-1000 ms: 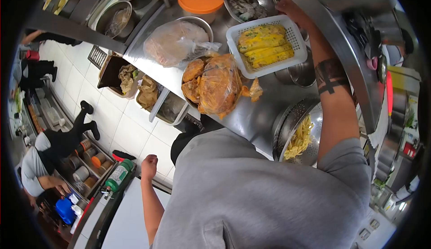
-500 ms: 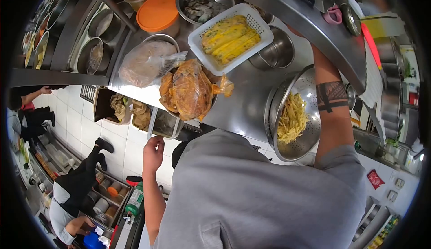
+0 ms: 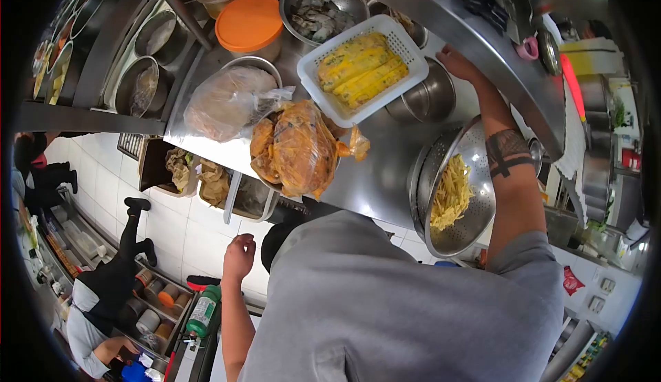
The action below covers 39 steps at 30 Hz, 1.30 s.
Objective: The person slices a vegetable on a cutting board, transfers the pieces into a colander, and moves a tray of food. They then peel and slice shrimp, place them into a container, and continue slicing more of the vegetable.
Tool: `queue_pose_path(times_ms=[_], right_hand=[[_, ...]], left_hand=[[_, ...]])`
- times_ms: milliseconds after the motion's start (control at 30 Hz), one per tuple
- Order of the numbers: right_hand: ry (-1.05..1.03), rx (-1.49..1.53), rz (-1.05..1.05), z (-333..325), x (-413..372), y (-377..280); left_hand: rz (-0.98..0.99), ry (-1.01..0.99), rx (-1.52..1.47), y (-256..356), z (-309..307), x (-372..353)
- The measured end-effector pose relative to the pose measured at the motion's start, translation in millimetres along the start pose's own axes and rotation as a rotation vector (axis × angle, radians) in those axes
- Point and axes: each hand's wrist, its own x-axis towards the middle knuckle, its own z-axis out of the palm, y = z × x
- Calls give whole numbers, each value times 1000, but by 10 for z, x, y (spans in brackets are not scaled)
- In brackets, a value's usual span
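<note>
My left hand (image 3: 239, 255) hangs below the counter edge over the floor, fingers loosely curled with nothing visible in them. Beyond it are a bagged, orange-marinated whole bird (image 3: 297, 149) and a clear bin (image 3: 256, 206) under the counter. My right hand (image 3: 458, 63) is beside the rim of a steel bowl (image 3: 435, 98), under the shelf edge, its fingers slightly bent and apart; I see nothing in them. Left of that bowl, a white perforated basket (image 3: 365, 112) holds yellow, herb-flecked pieces. A steel colander (image 3: 482, 199) holding pale yellow strips (image 3: 451, 192) tilts near my right forearm.
A metal shelf (image 3: 482, 58) overhangs the counter. An orange-lidded tub (image 3: 249, 24), a colander of shrimp-like pieces (image 3: 320, 13) and a bagged pale item (image 3: 231, 103) stand at the back left. A co-worker (image 3: 103, 306) is at lower left, near a green canister (image 3: 204, 311).
My right hand has come out from beneath the shelf into view. My left hand has moved down, away from the bin's edge. The co-worker's legs have shifted.
</note>
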Motion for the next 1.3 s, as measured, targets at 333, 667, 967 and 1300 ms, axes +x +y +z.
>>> queue_pose_path(times_ms=[333, 667, 967, 1300], right_hand=[[-81, 790, 126, 152, 438, -353], [239, 447, 60, 37, -442, 401], [343, 209, 146, 403, -852, 878], [297, 152, 291, 385, -926, 1023]], left_hand=[[-174, 14, 8, -303, -66, -360], [-208, -12, 19, -516, -76, -656], [-213, -47, 3, -392, -307, -521], [29, -127, 327, -1169, -159, -541]])
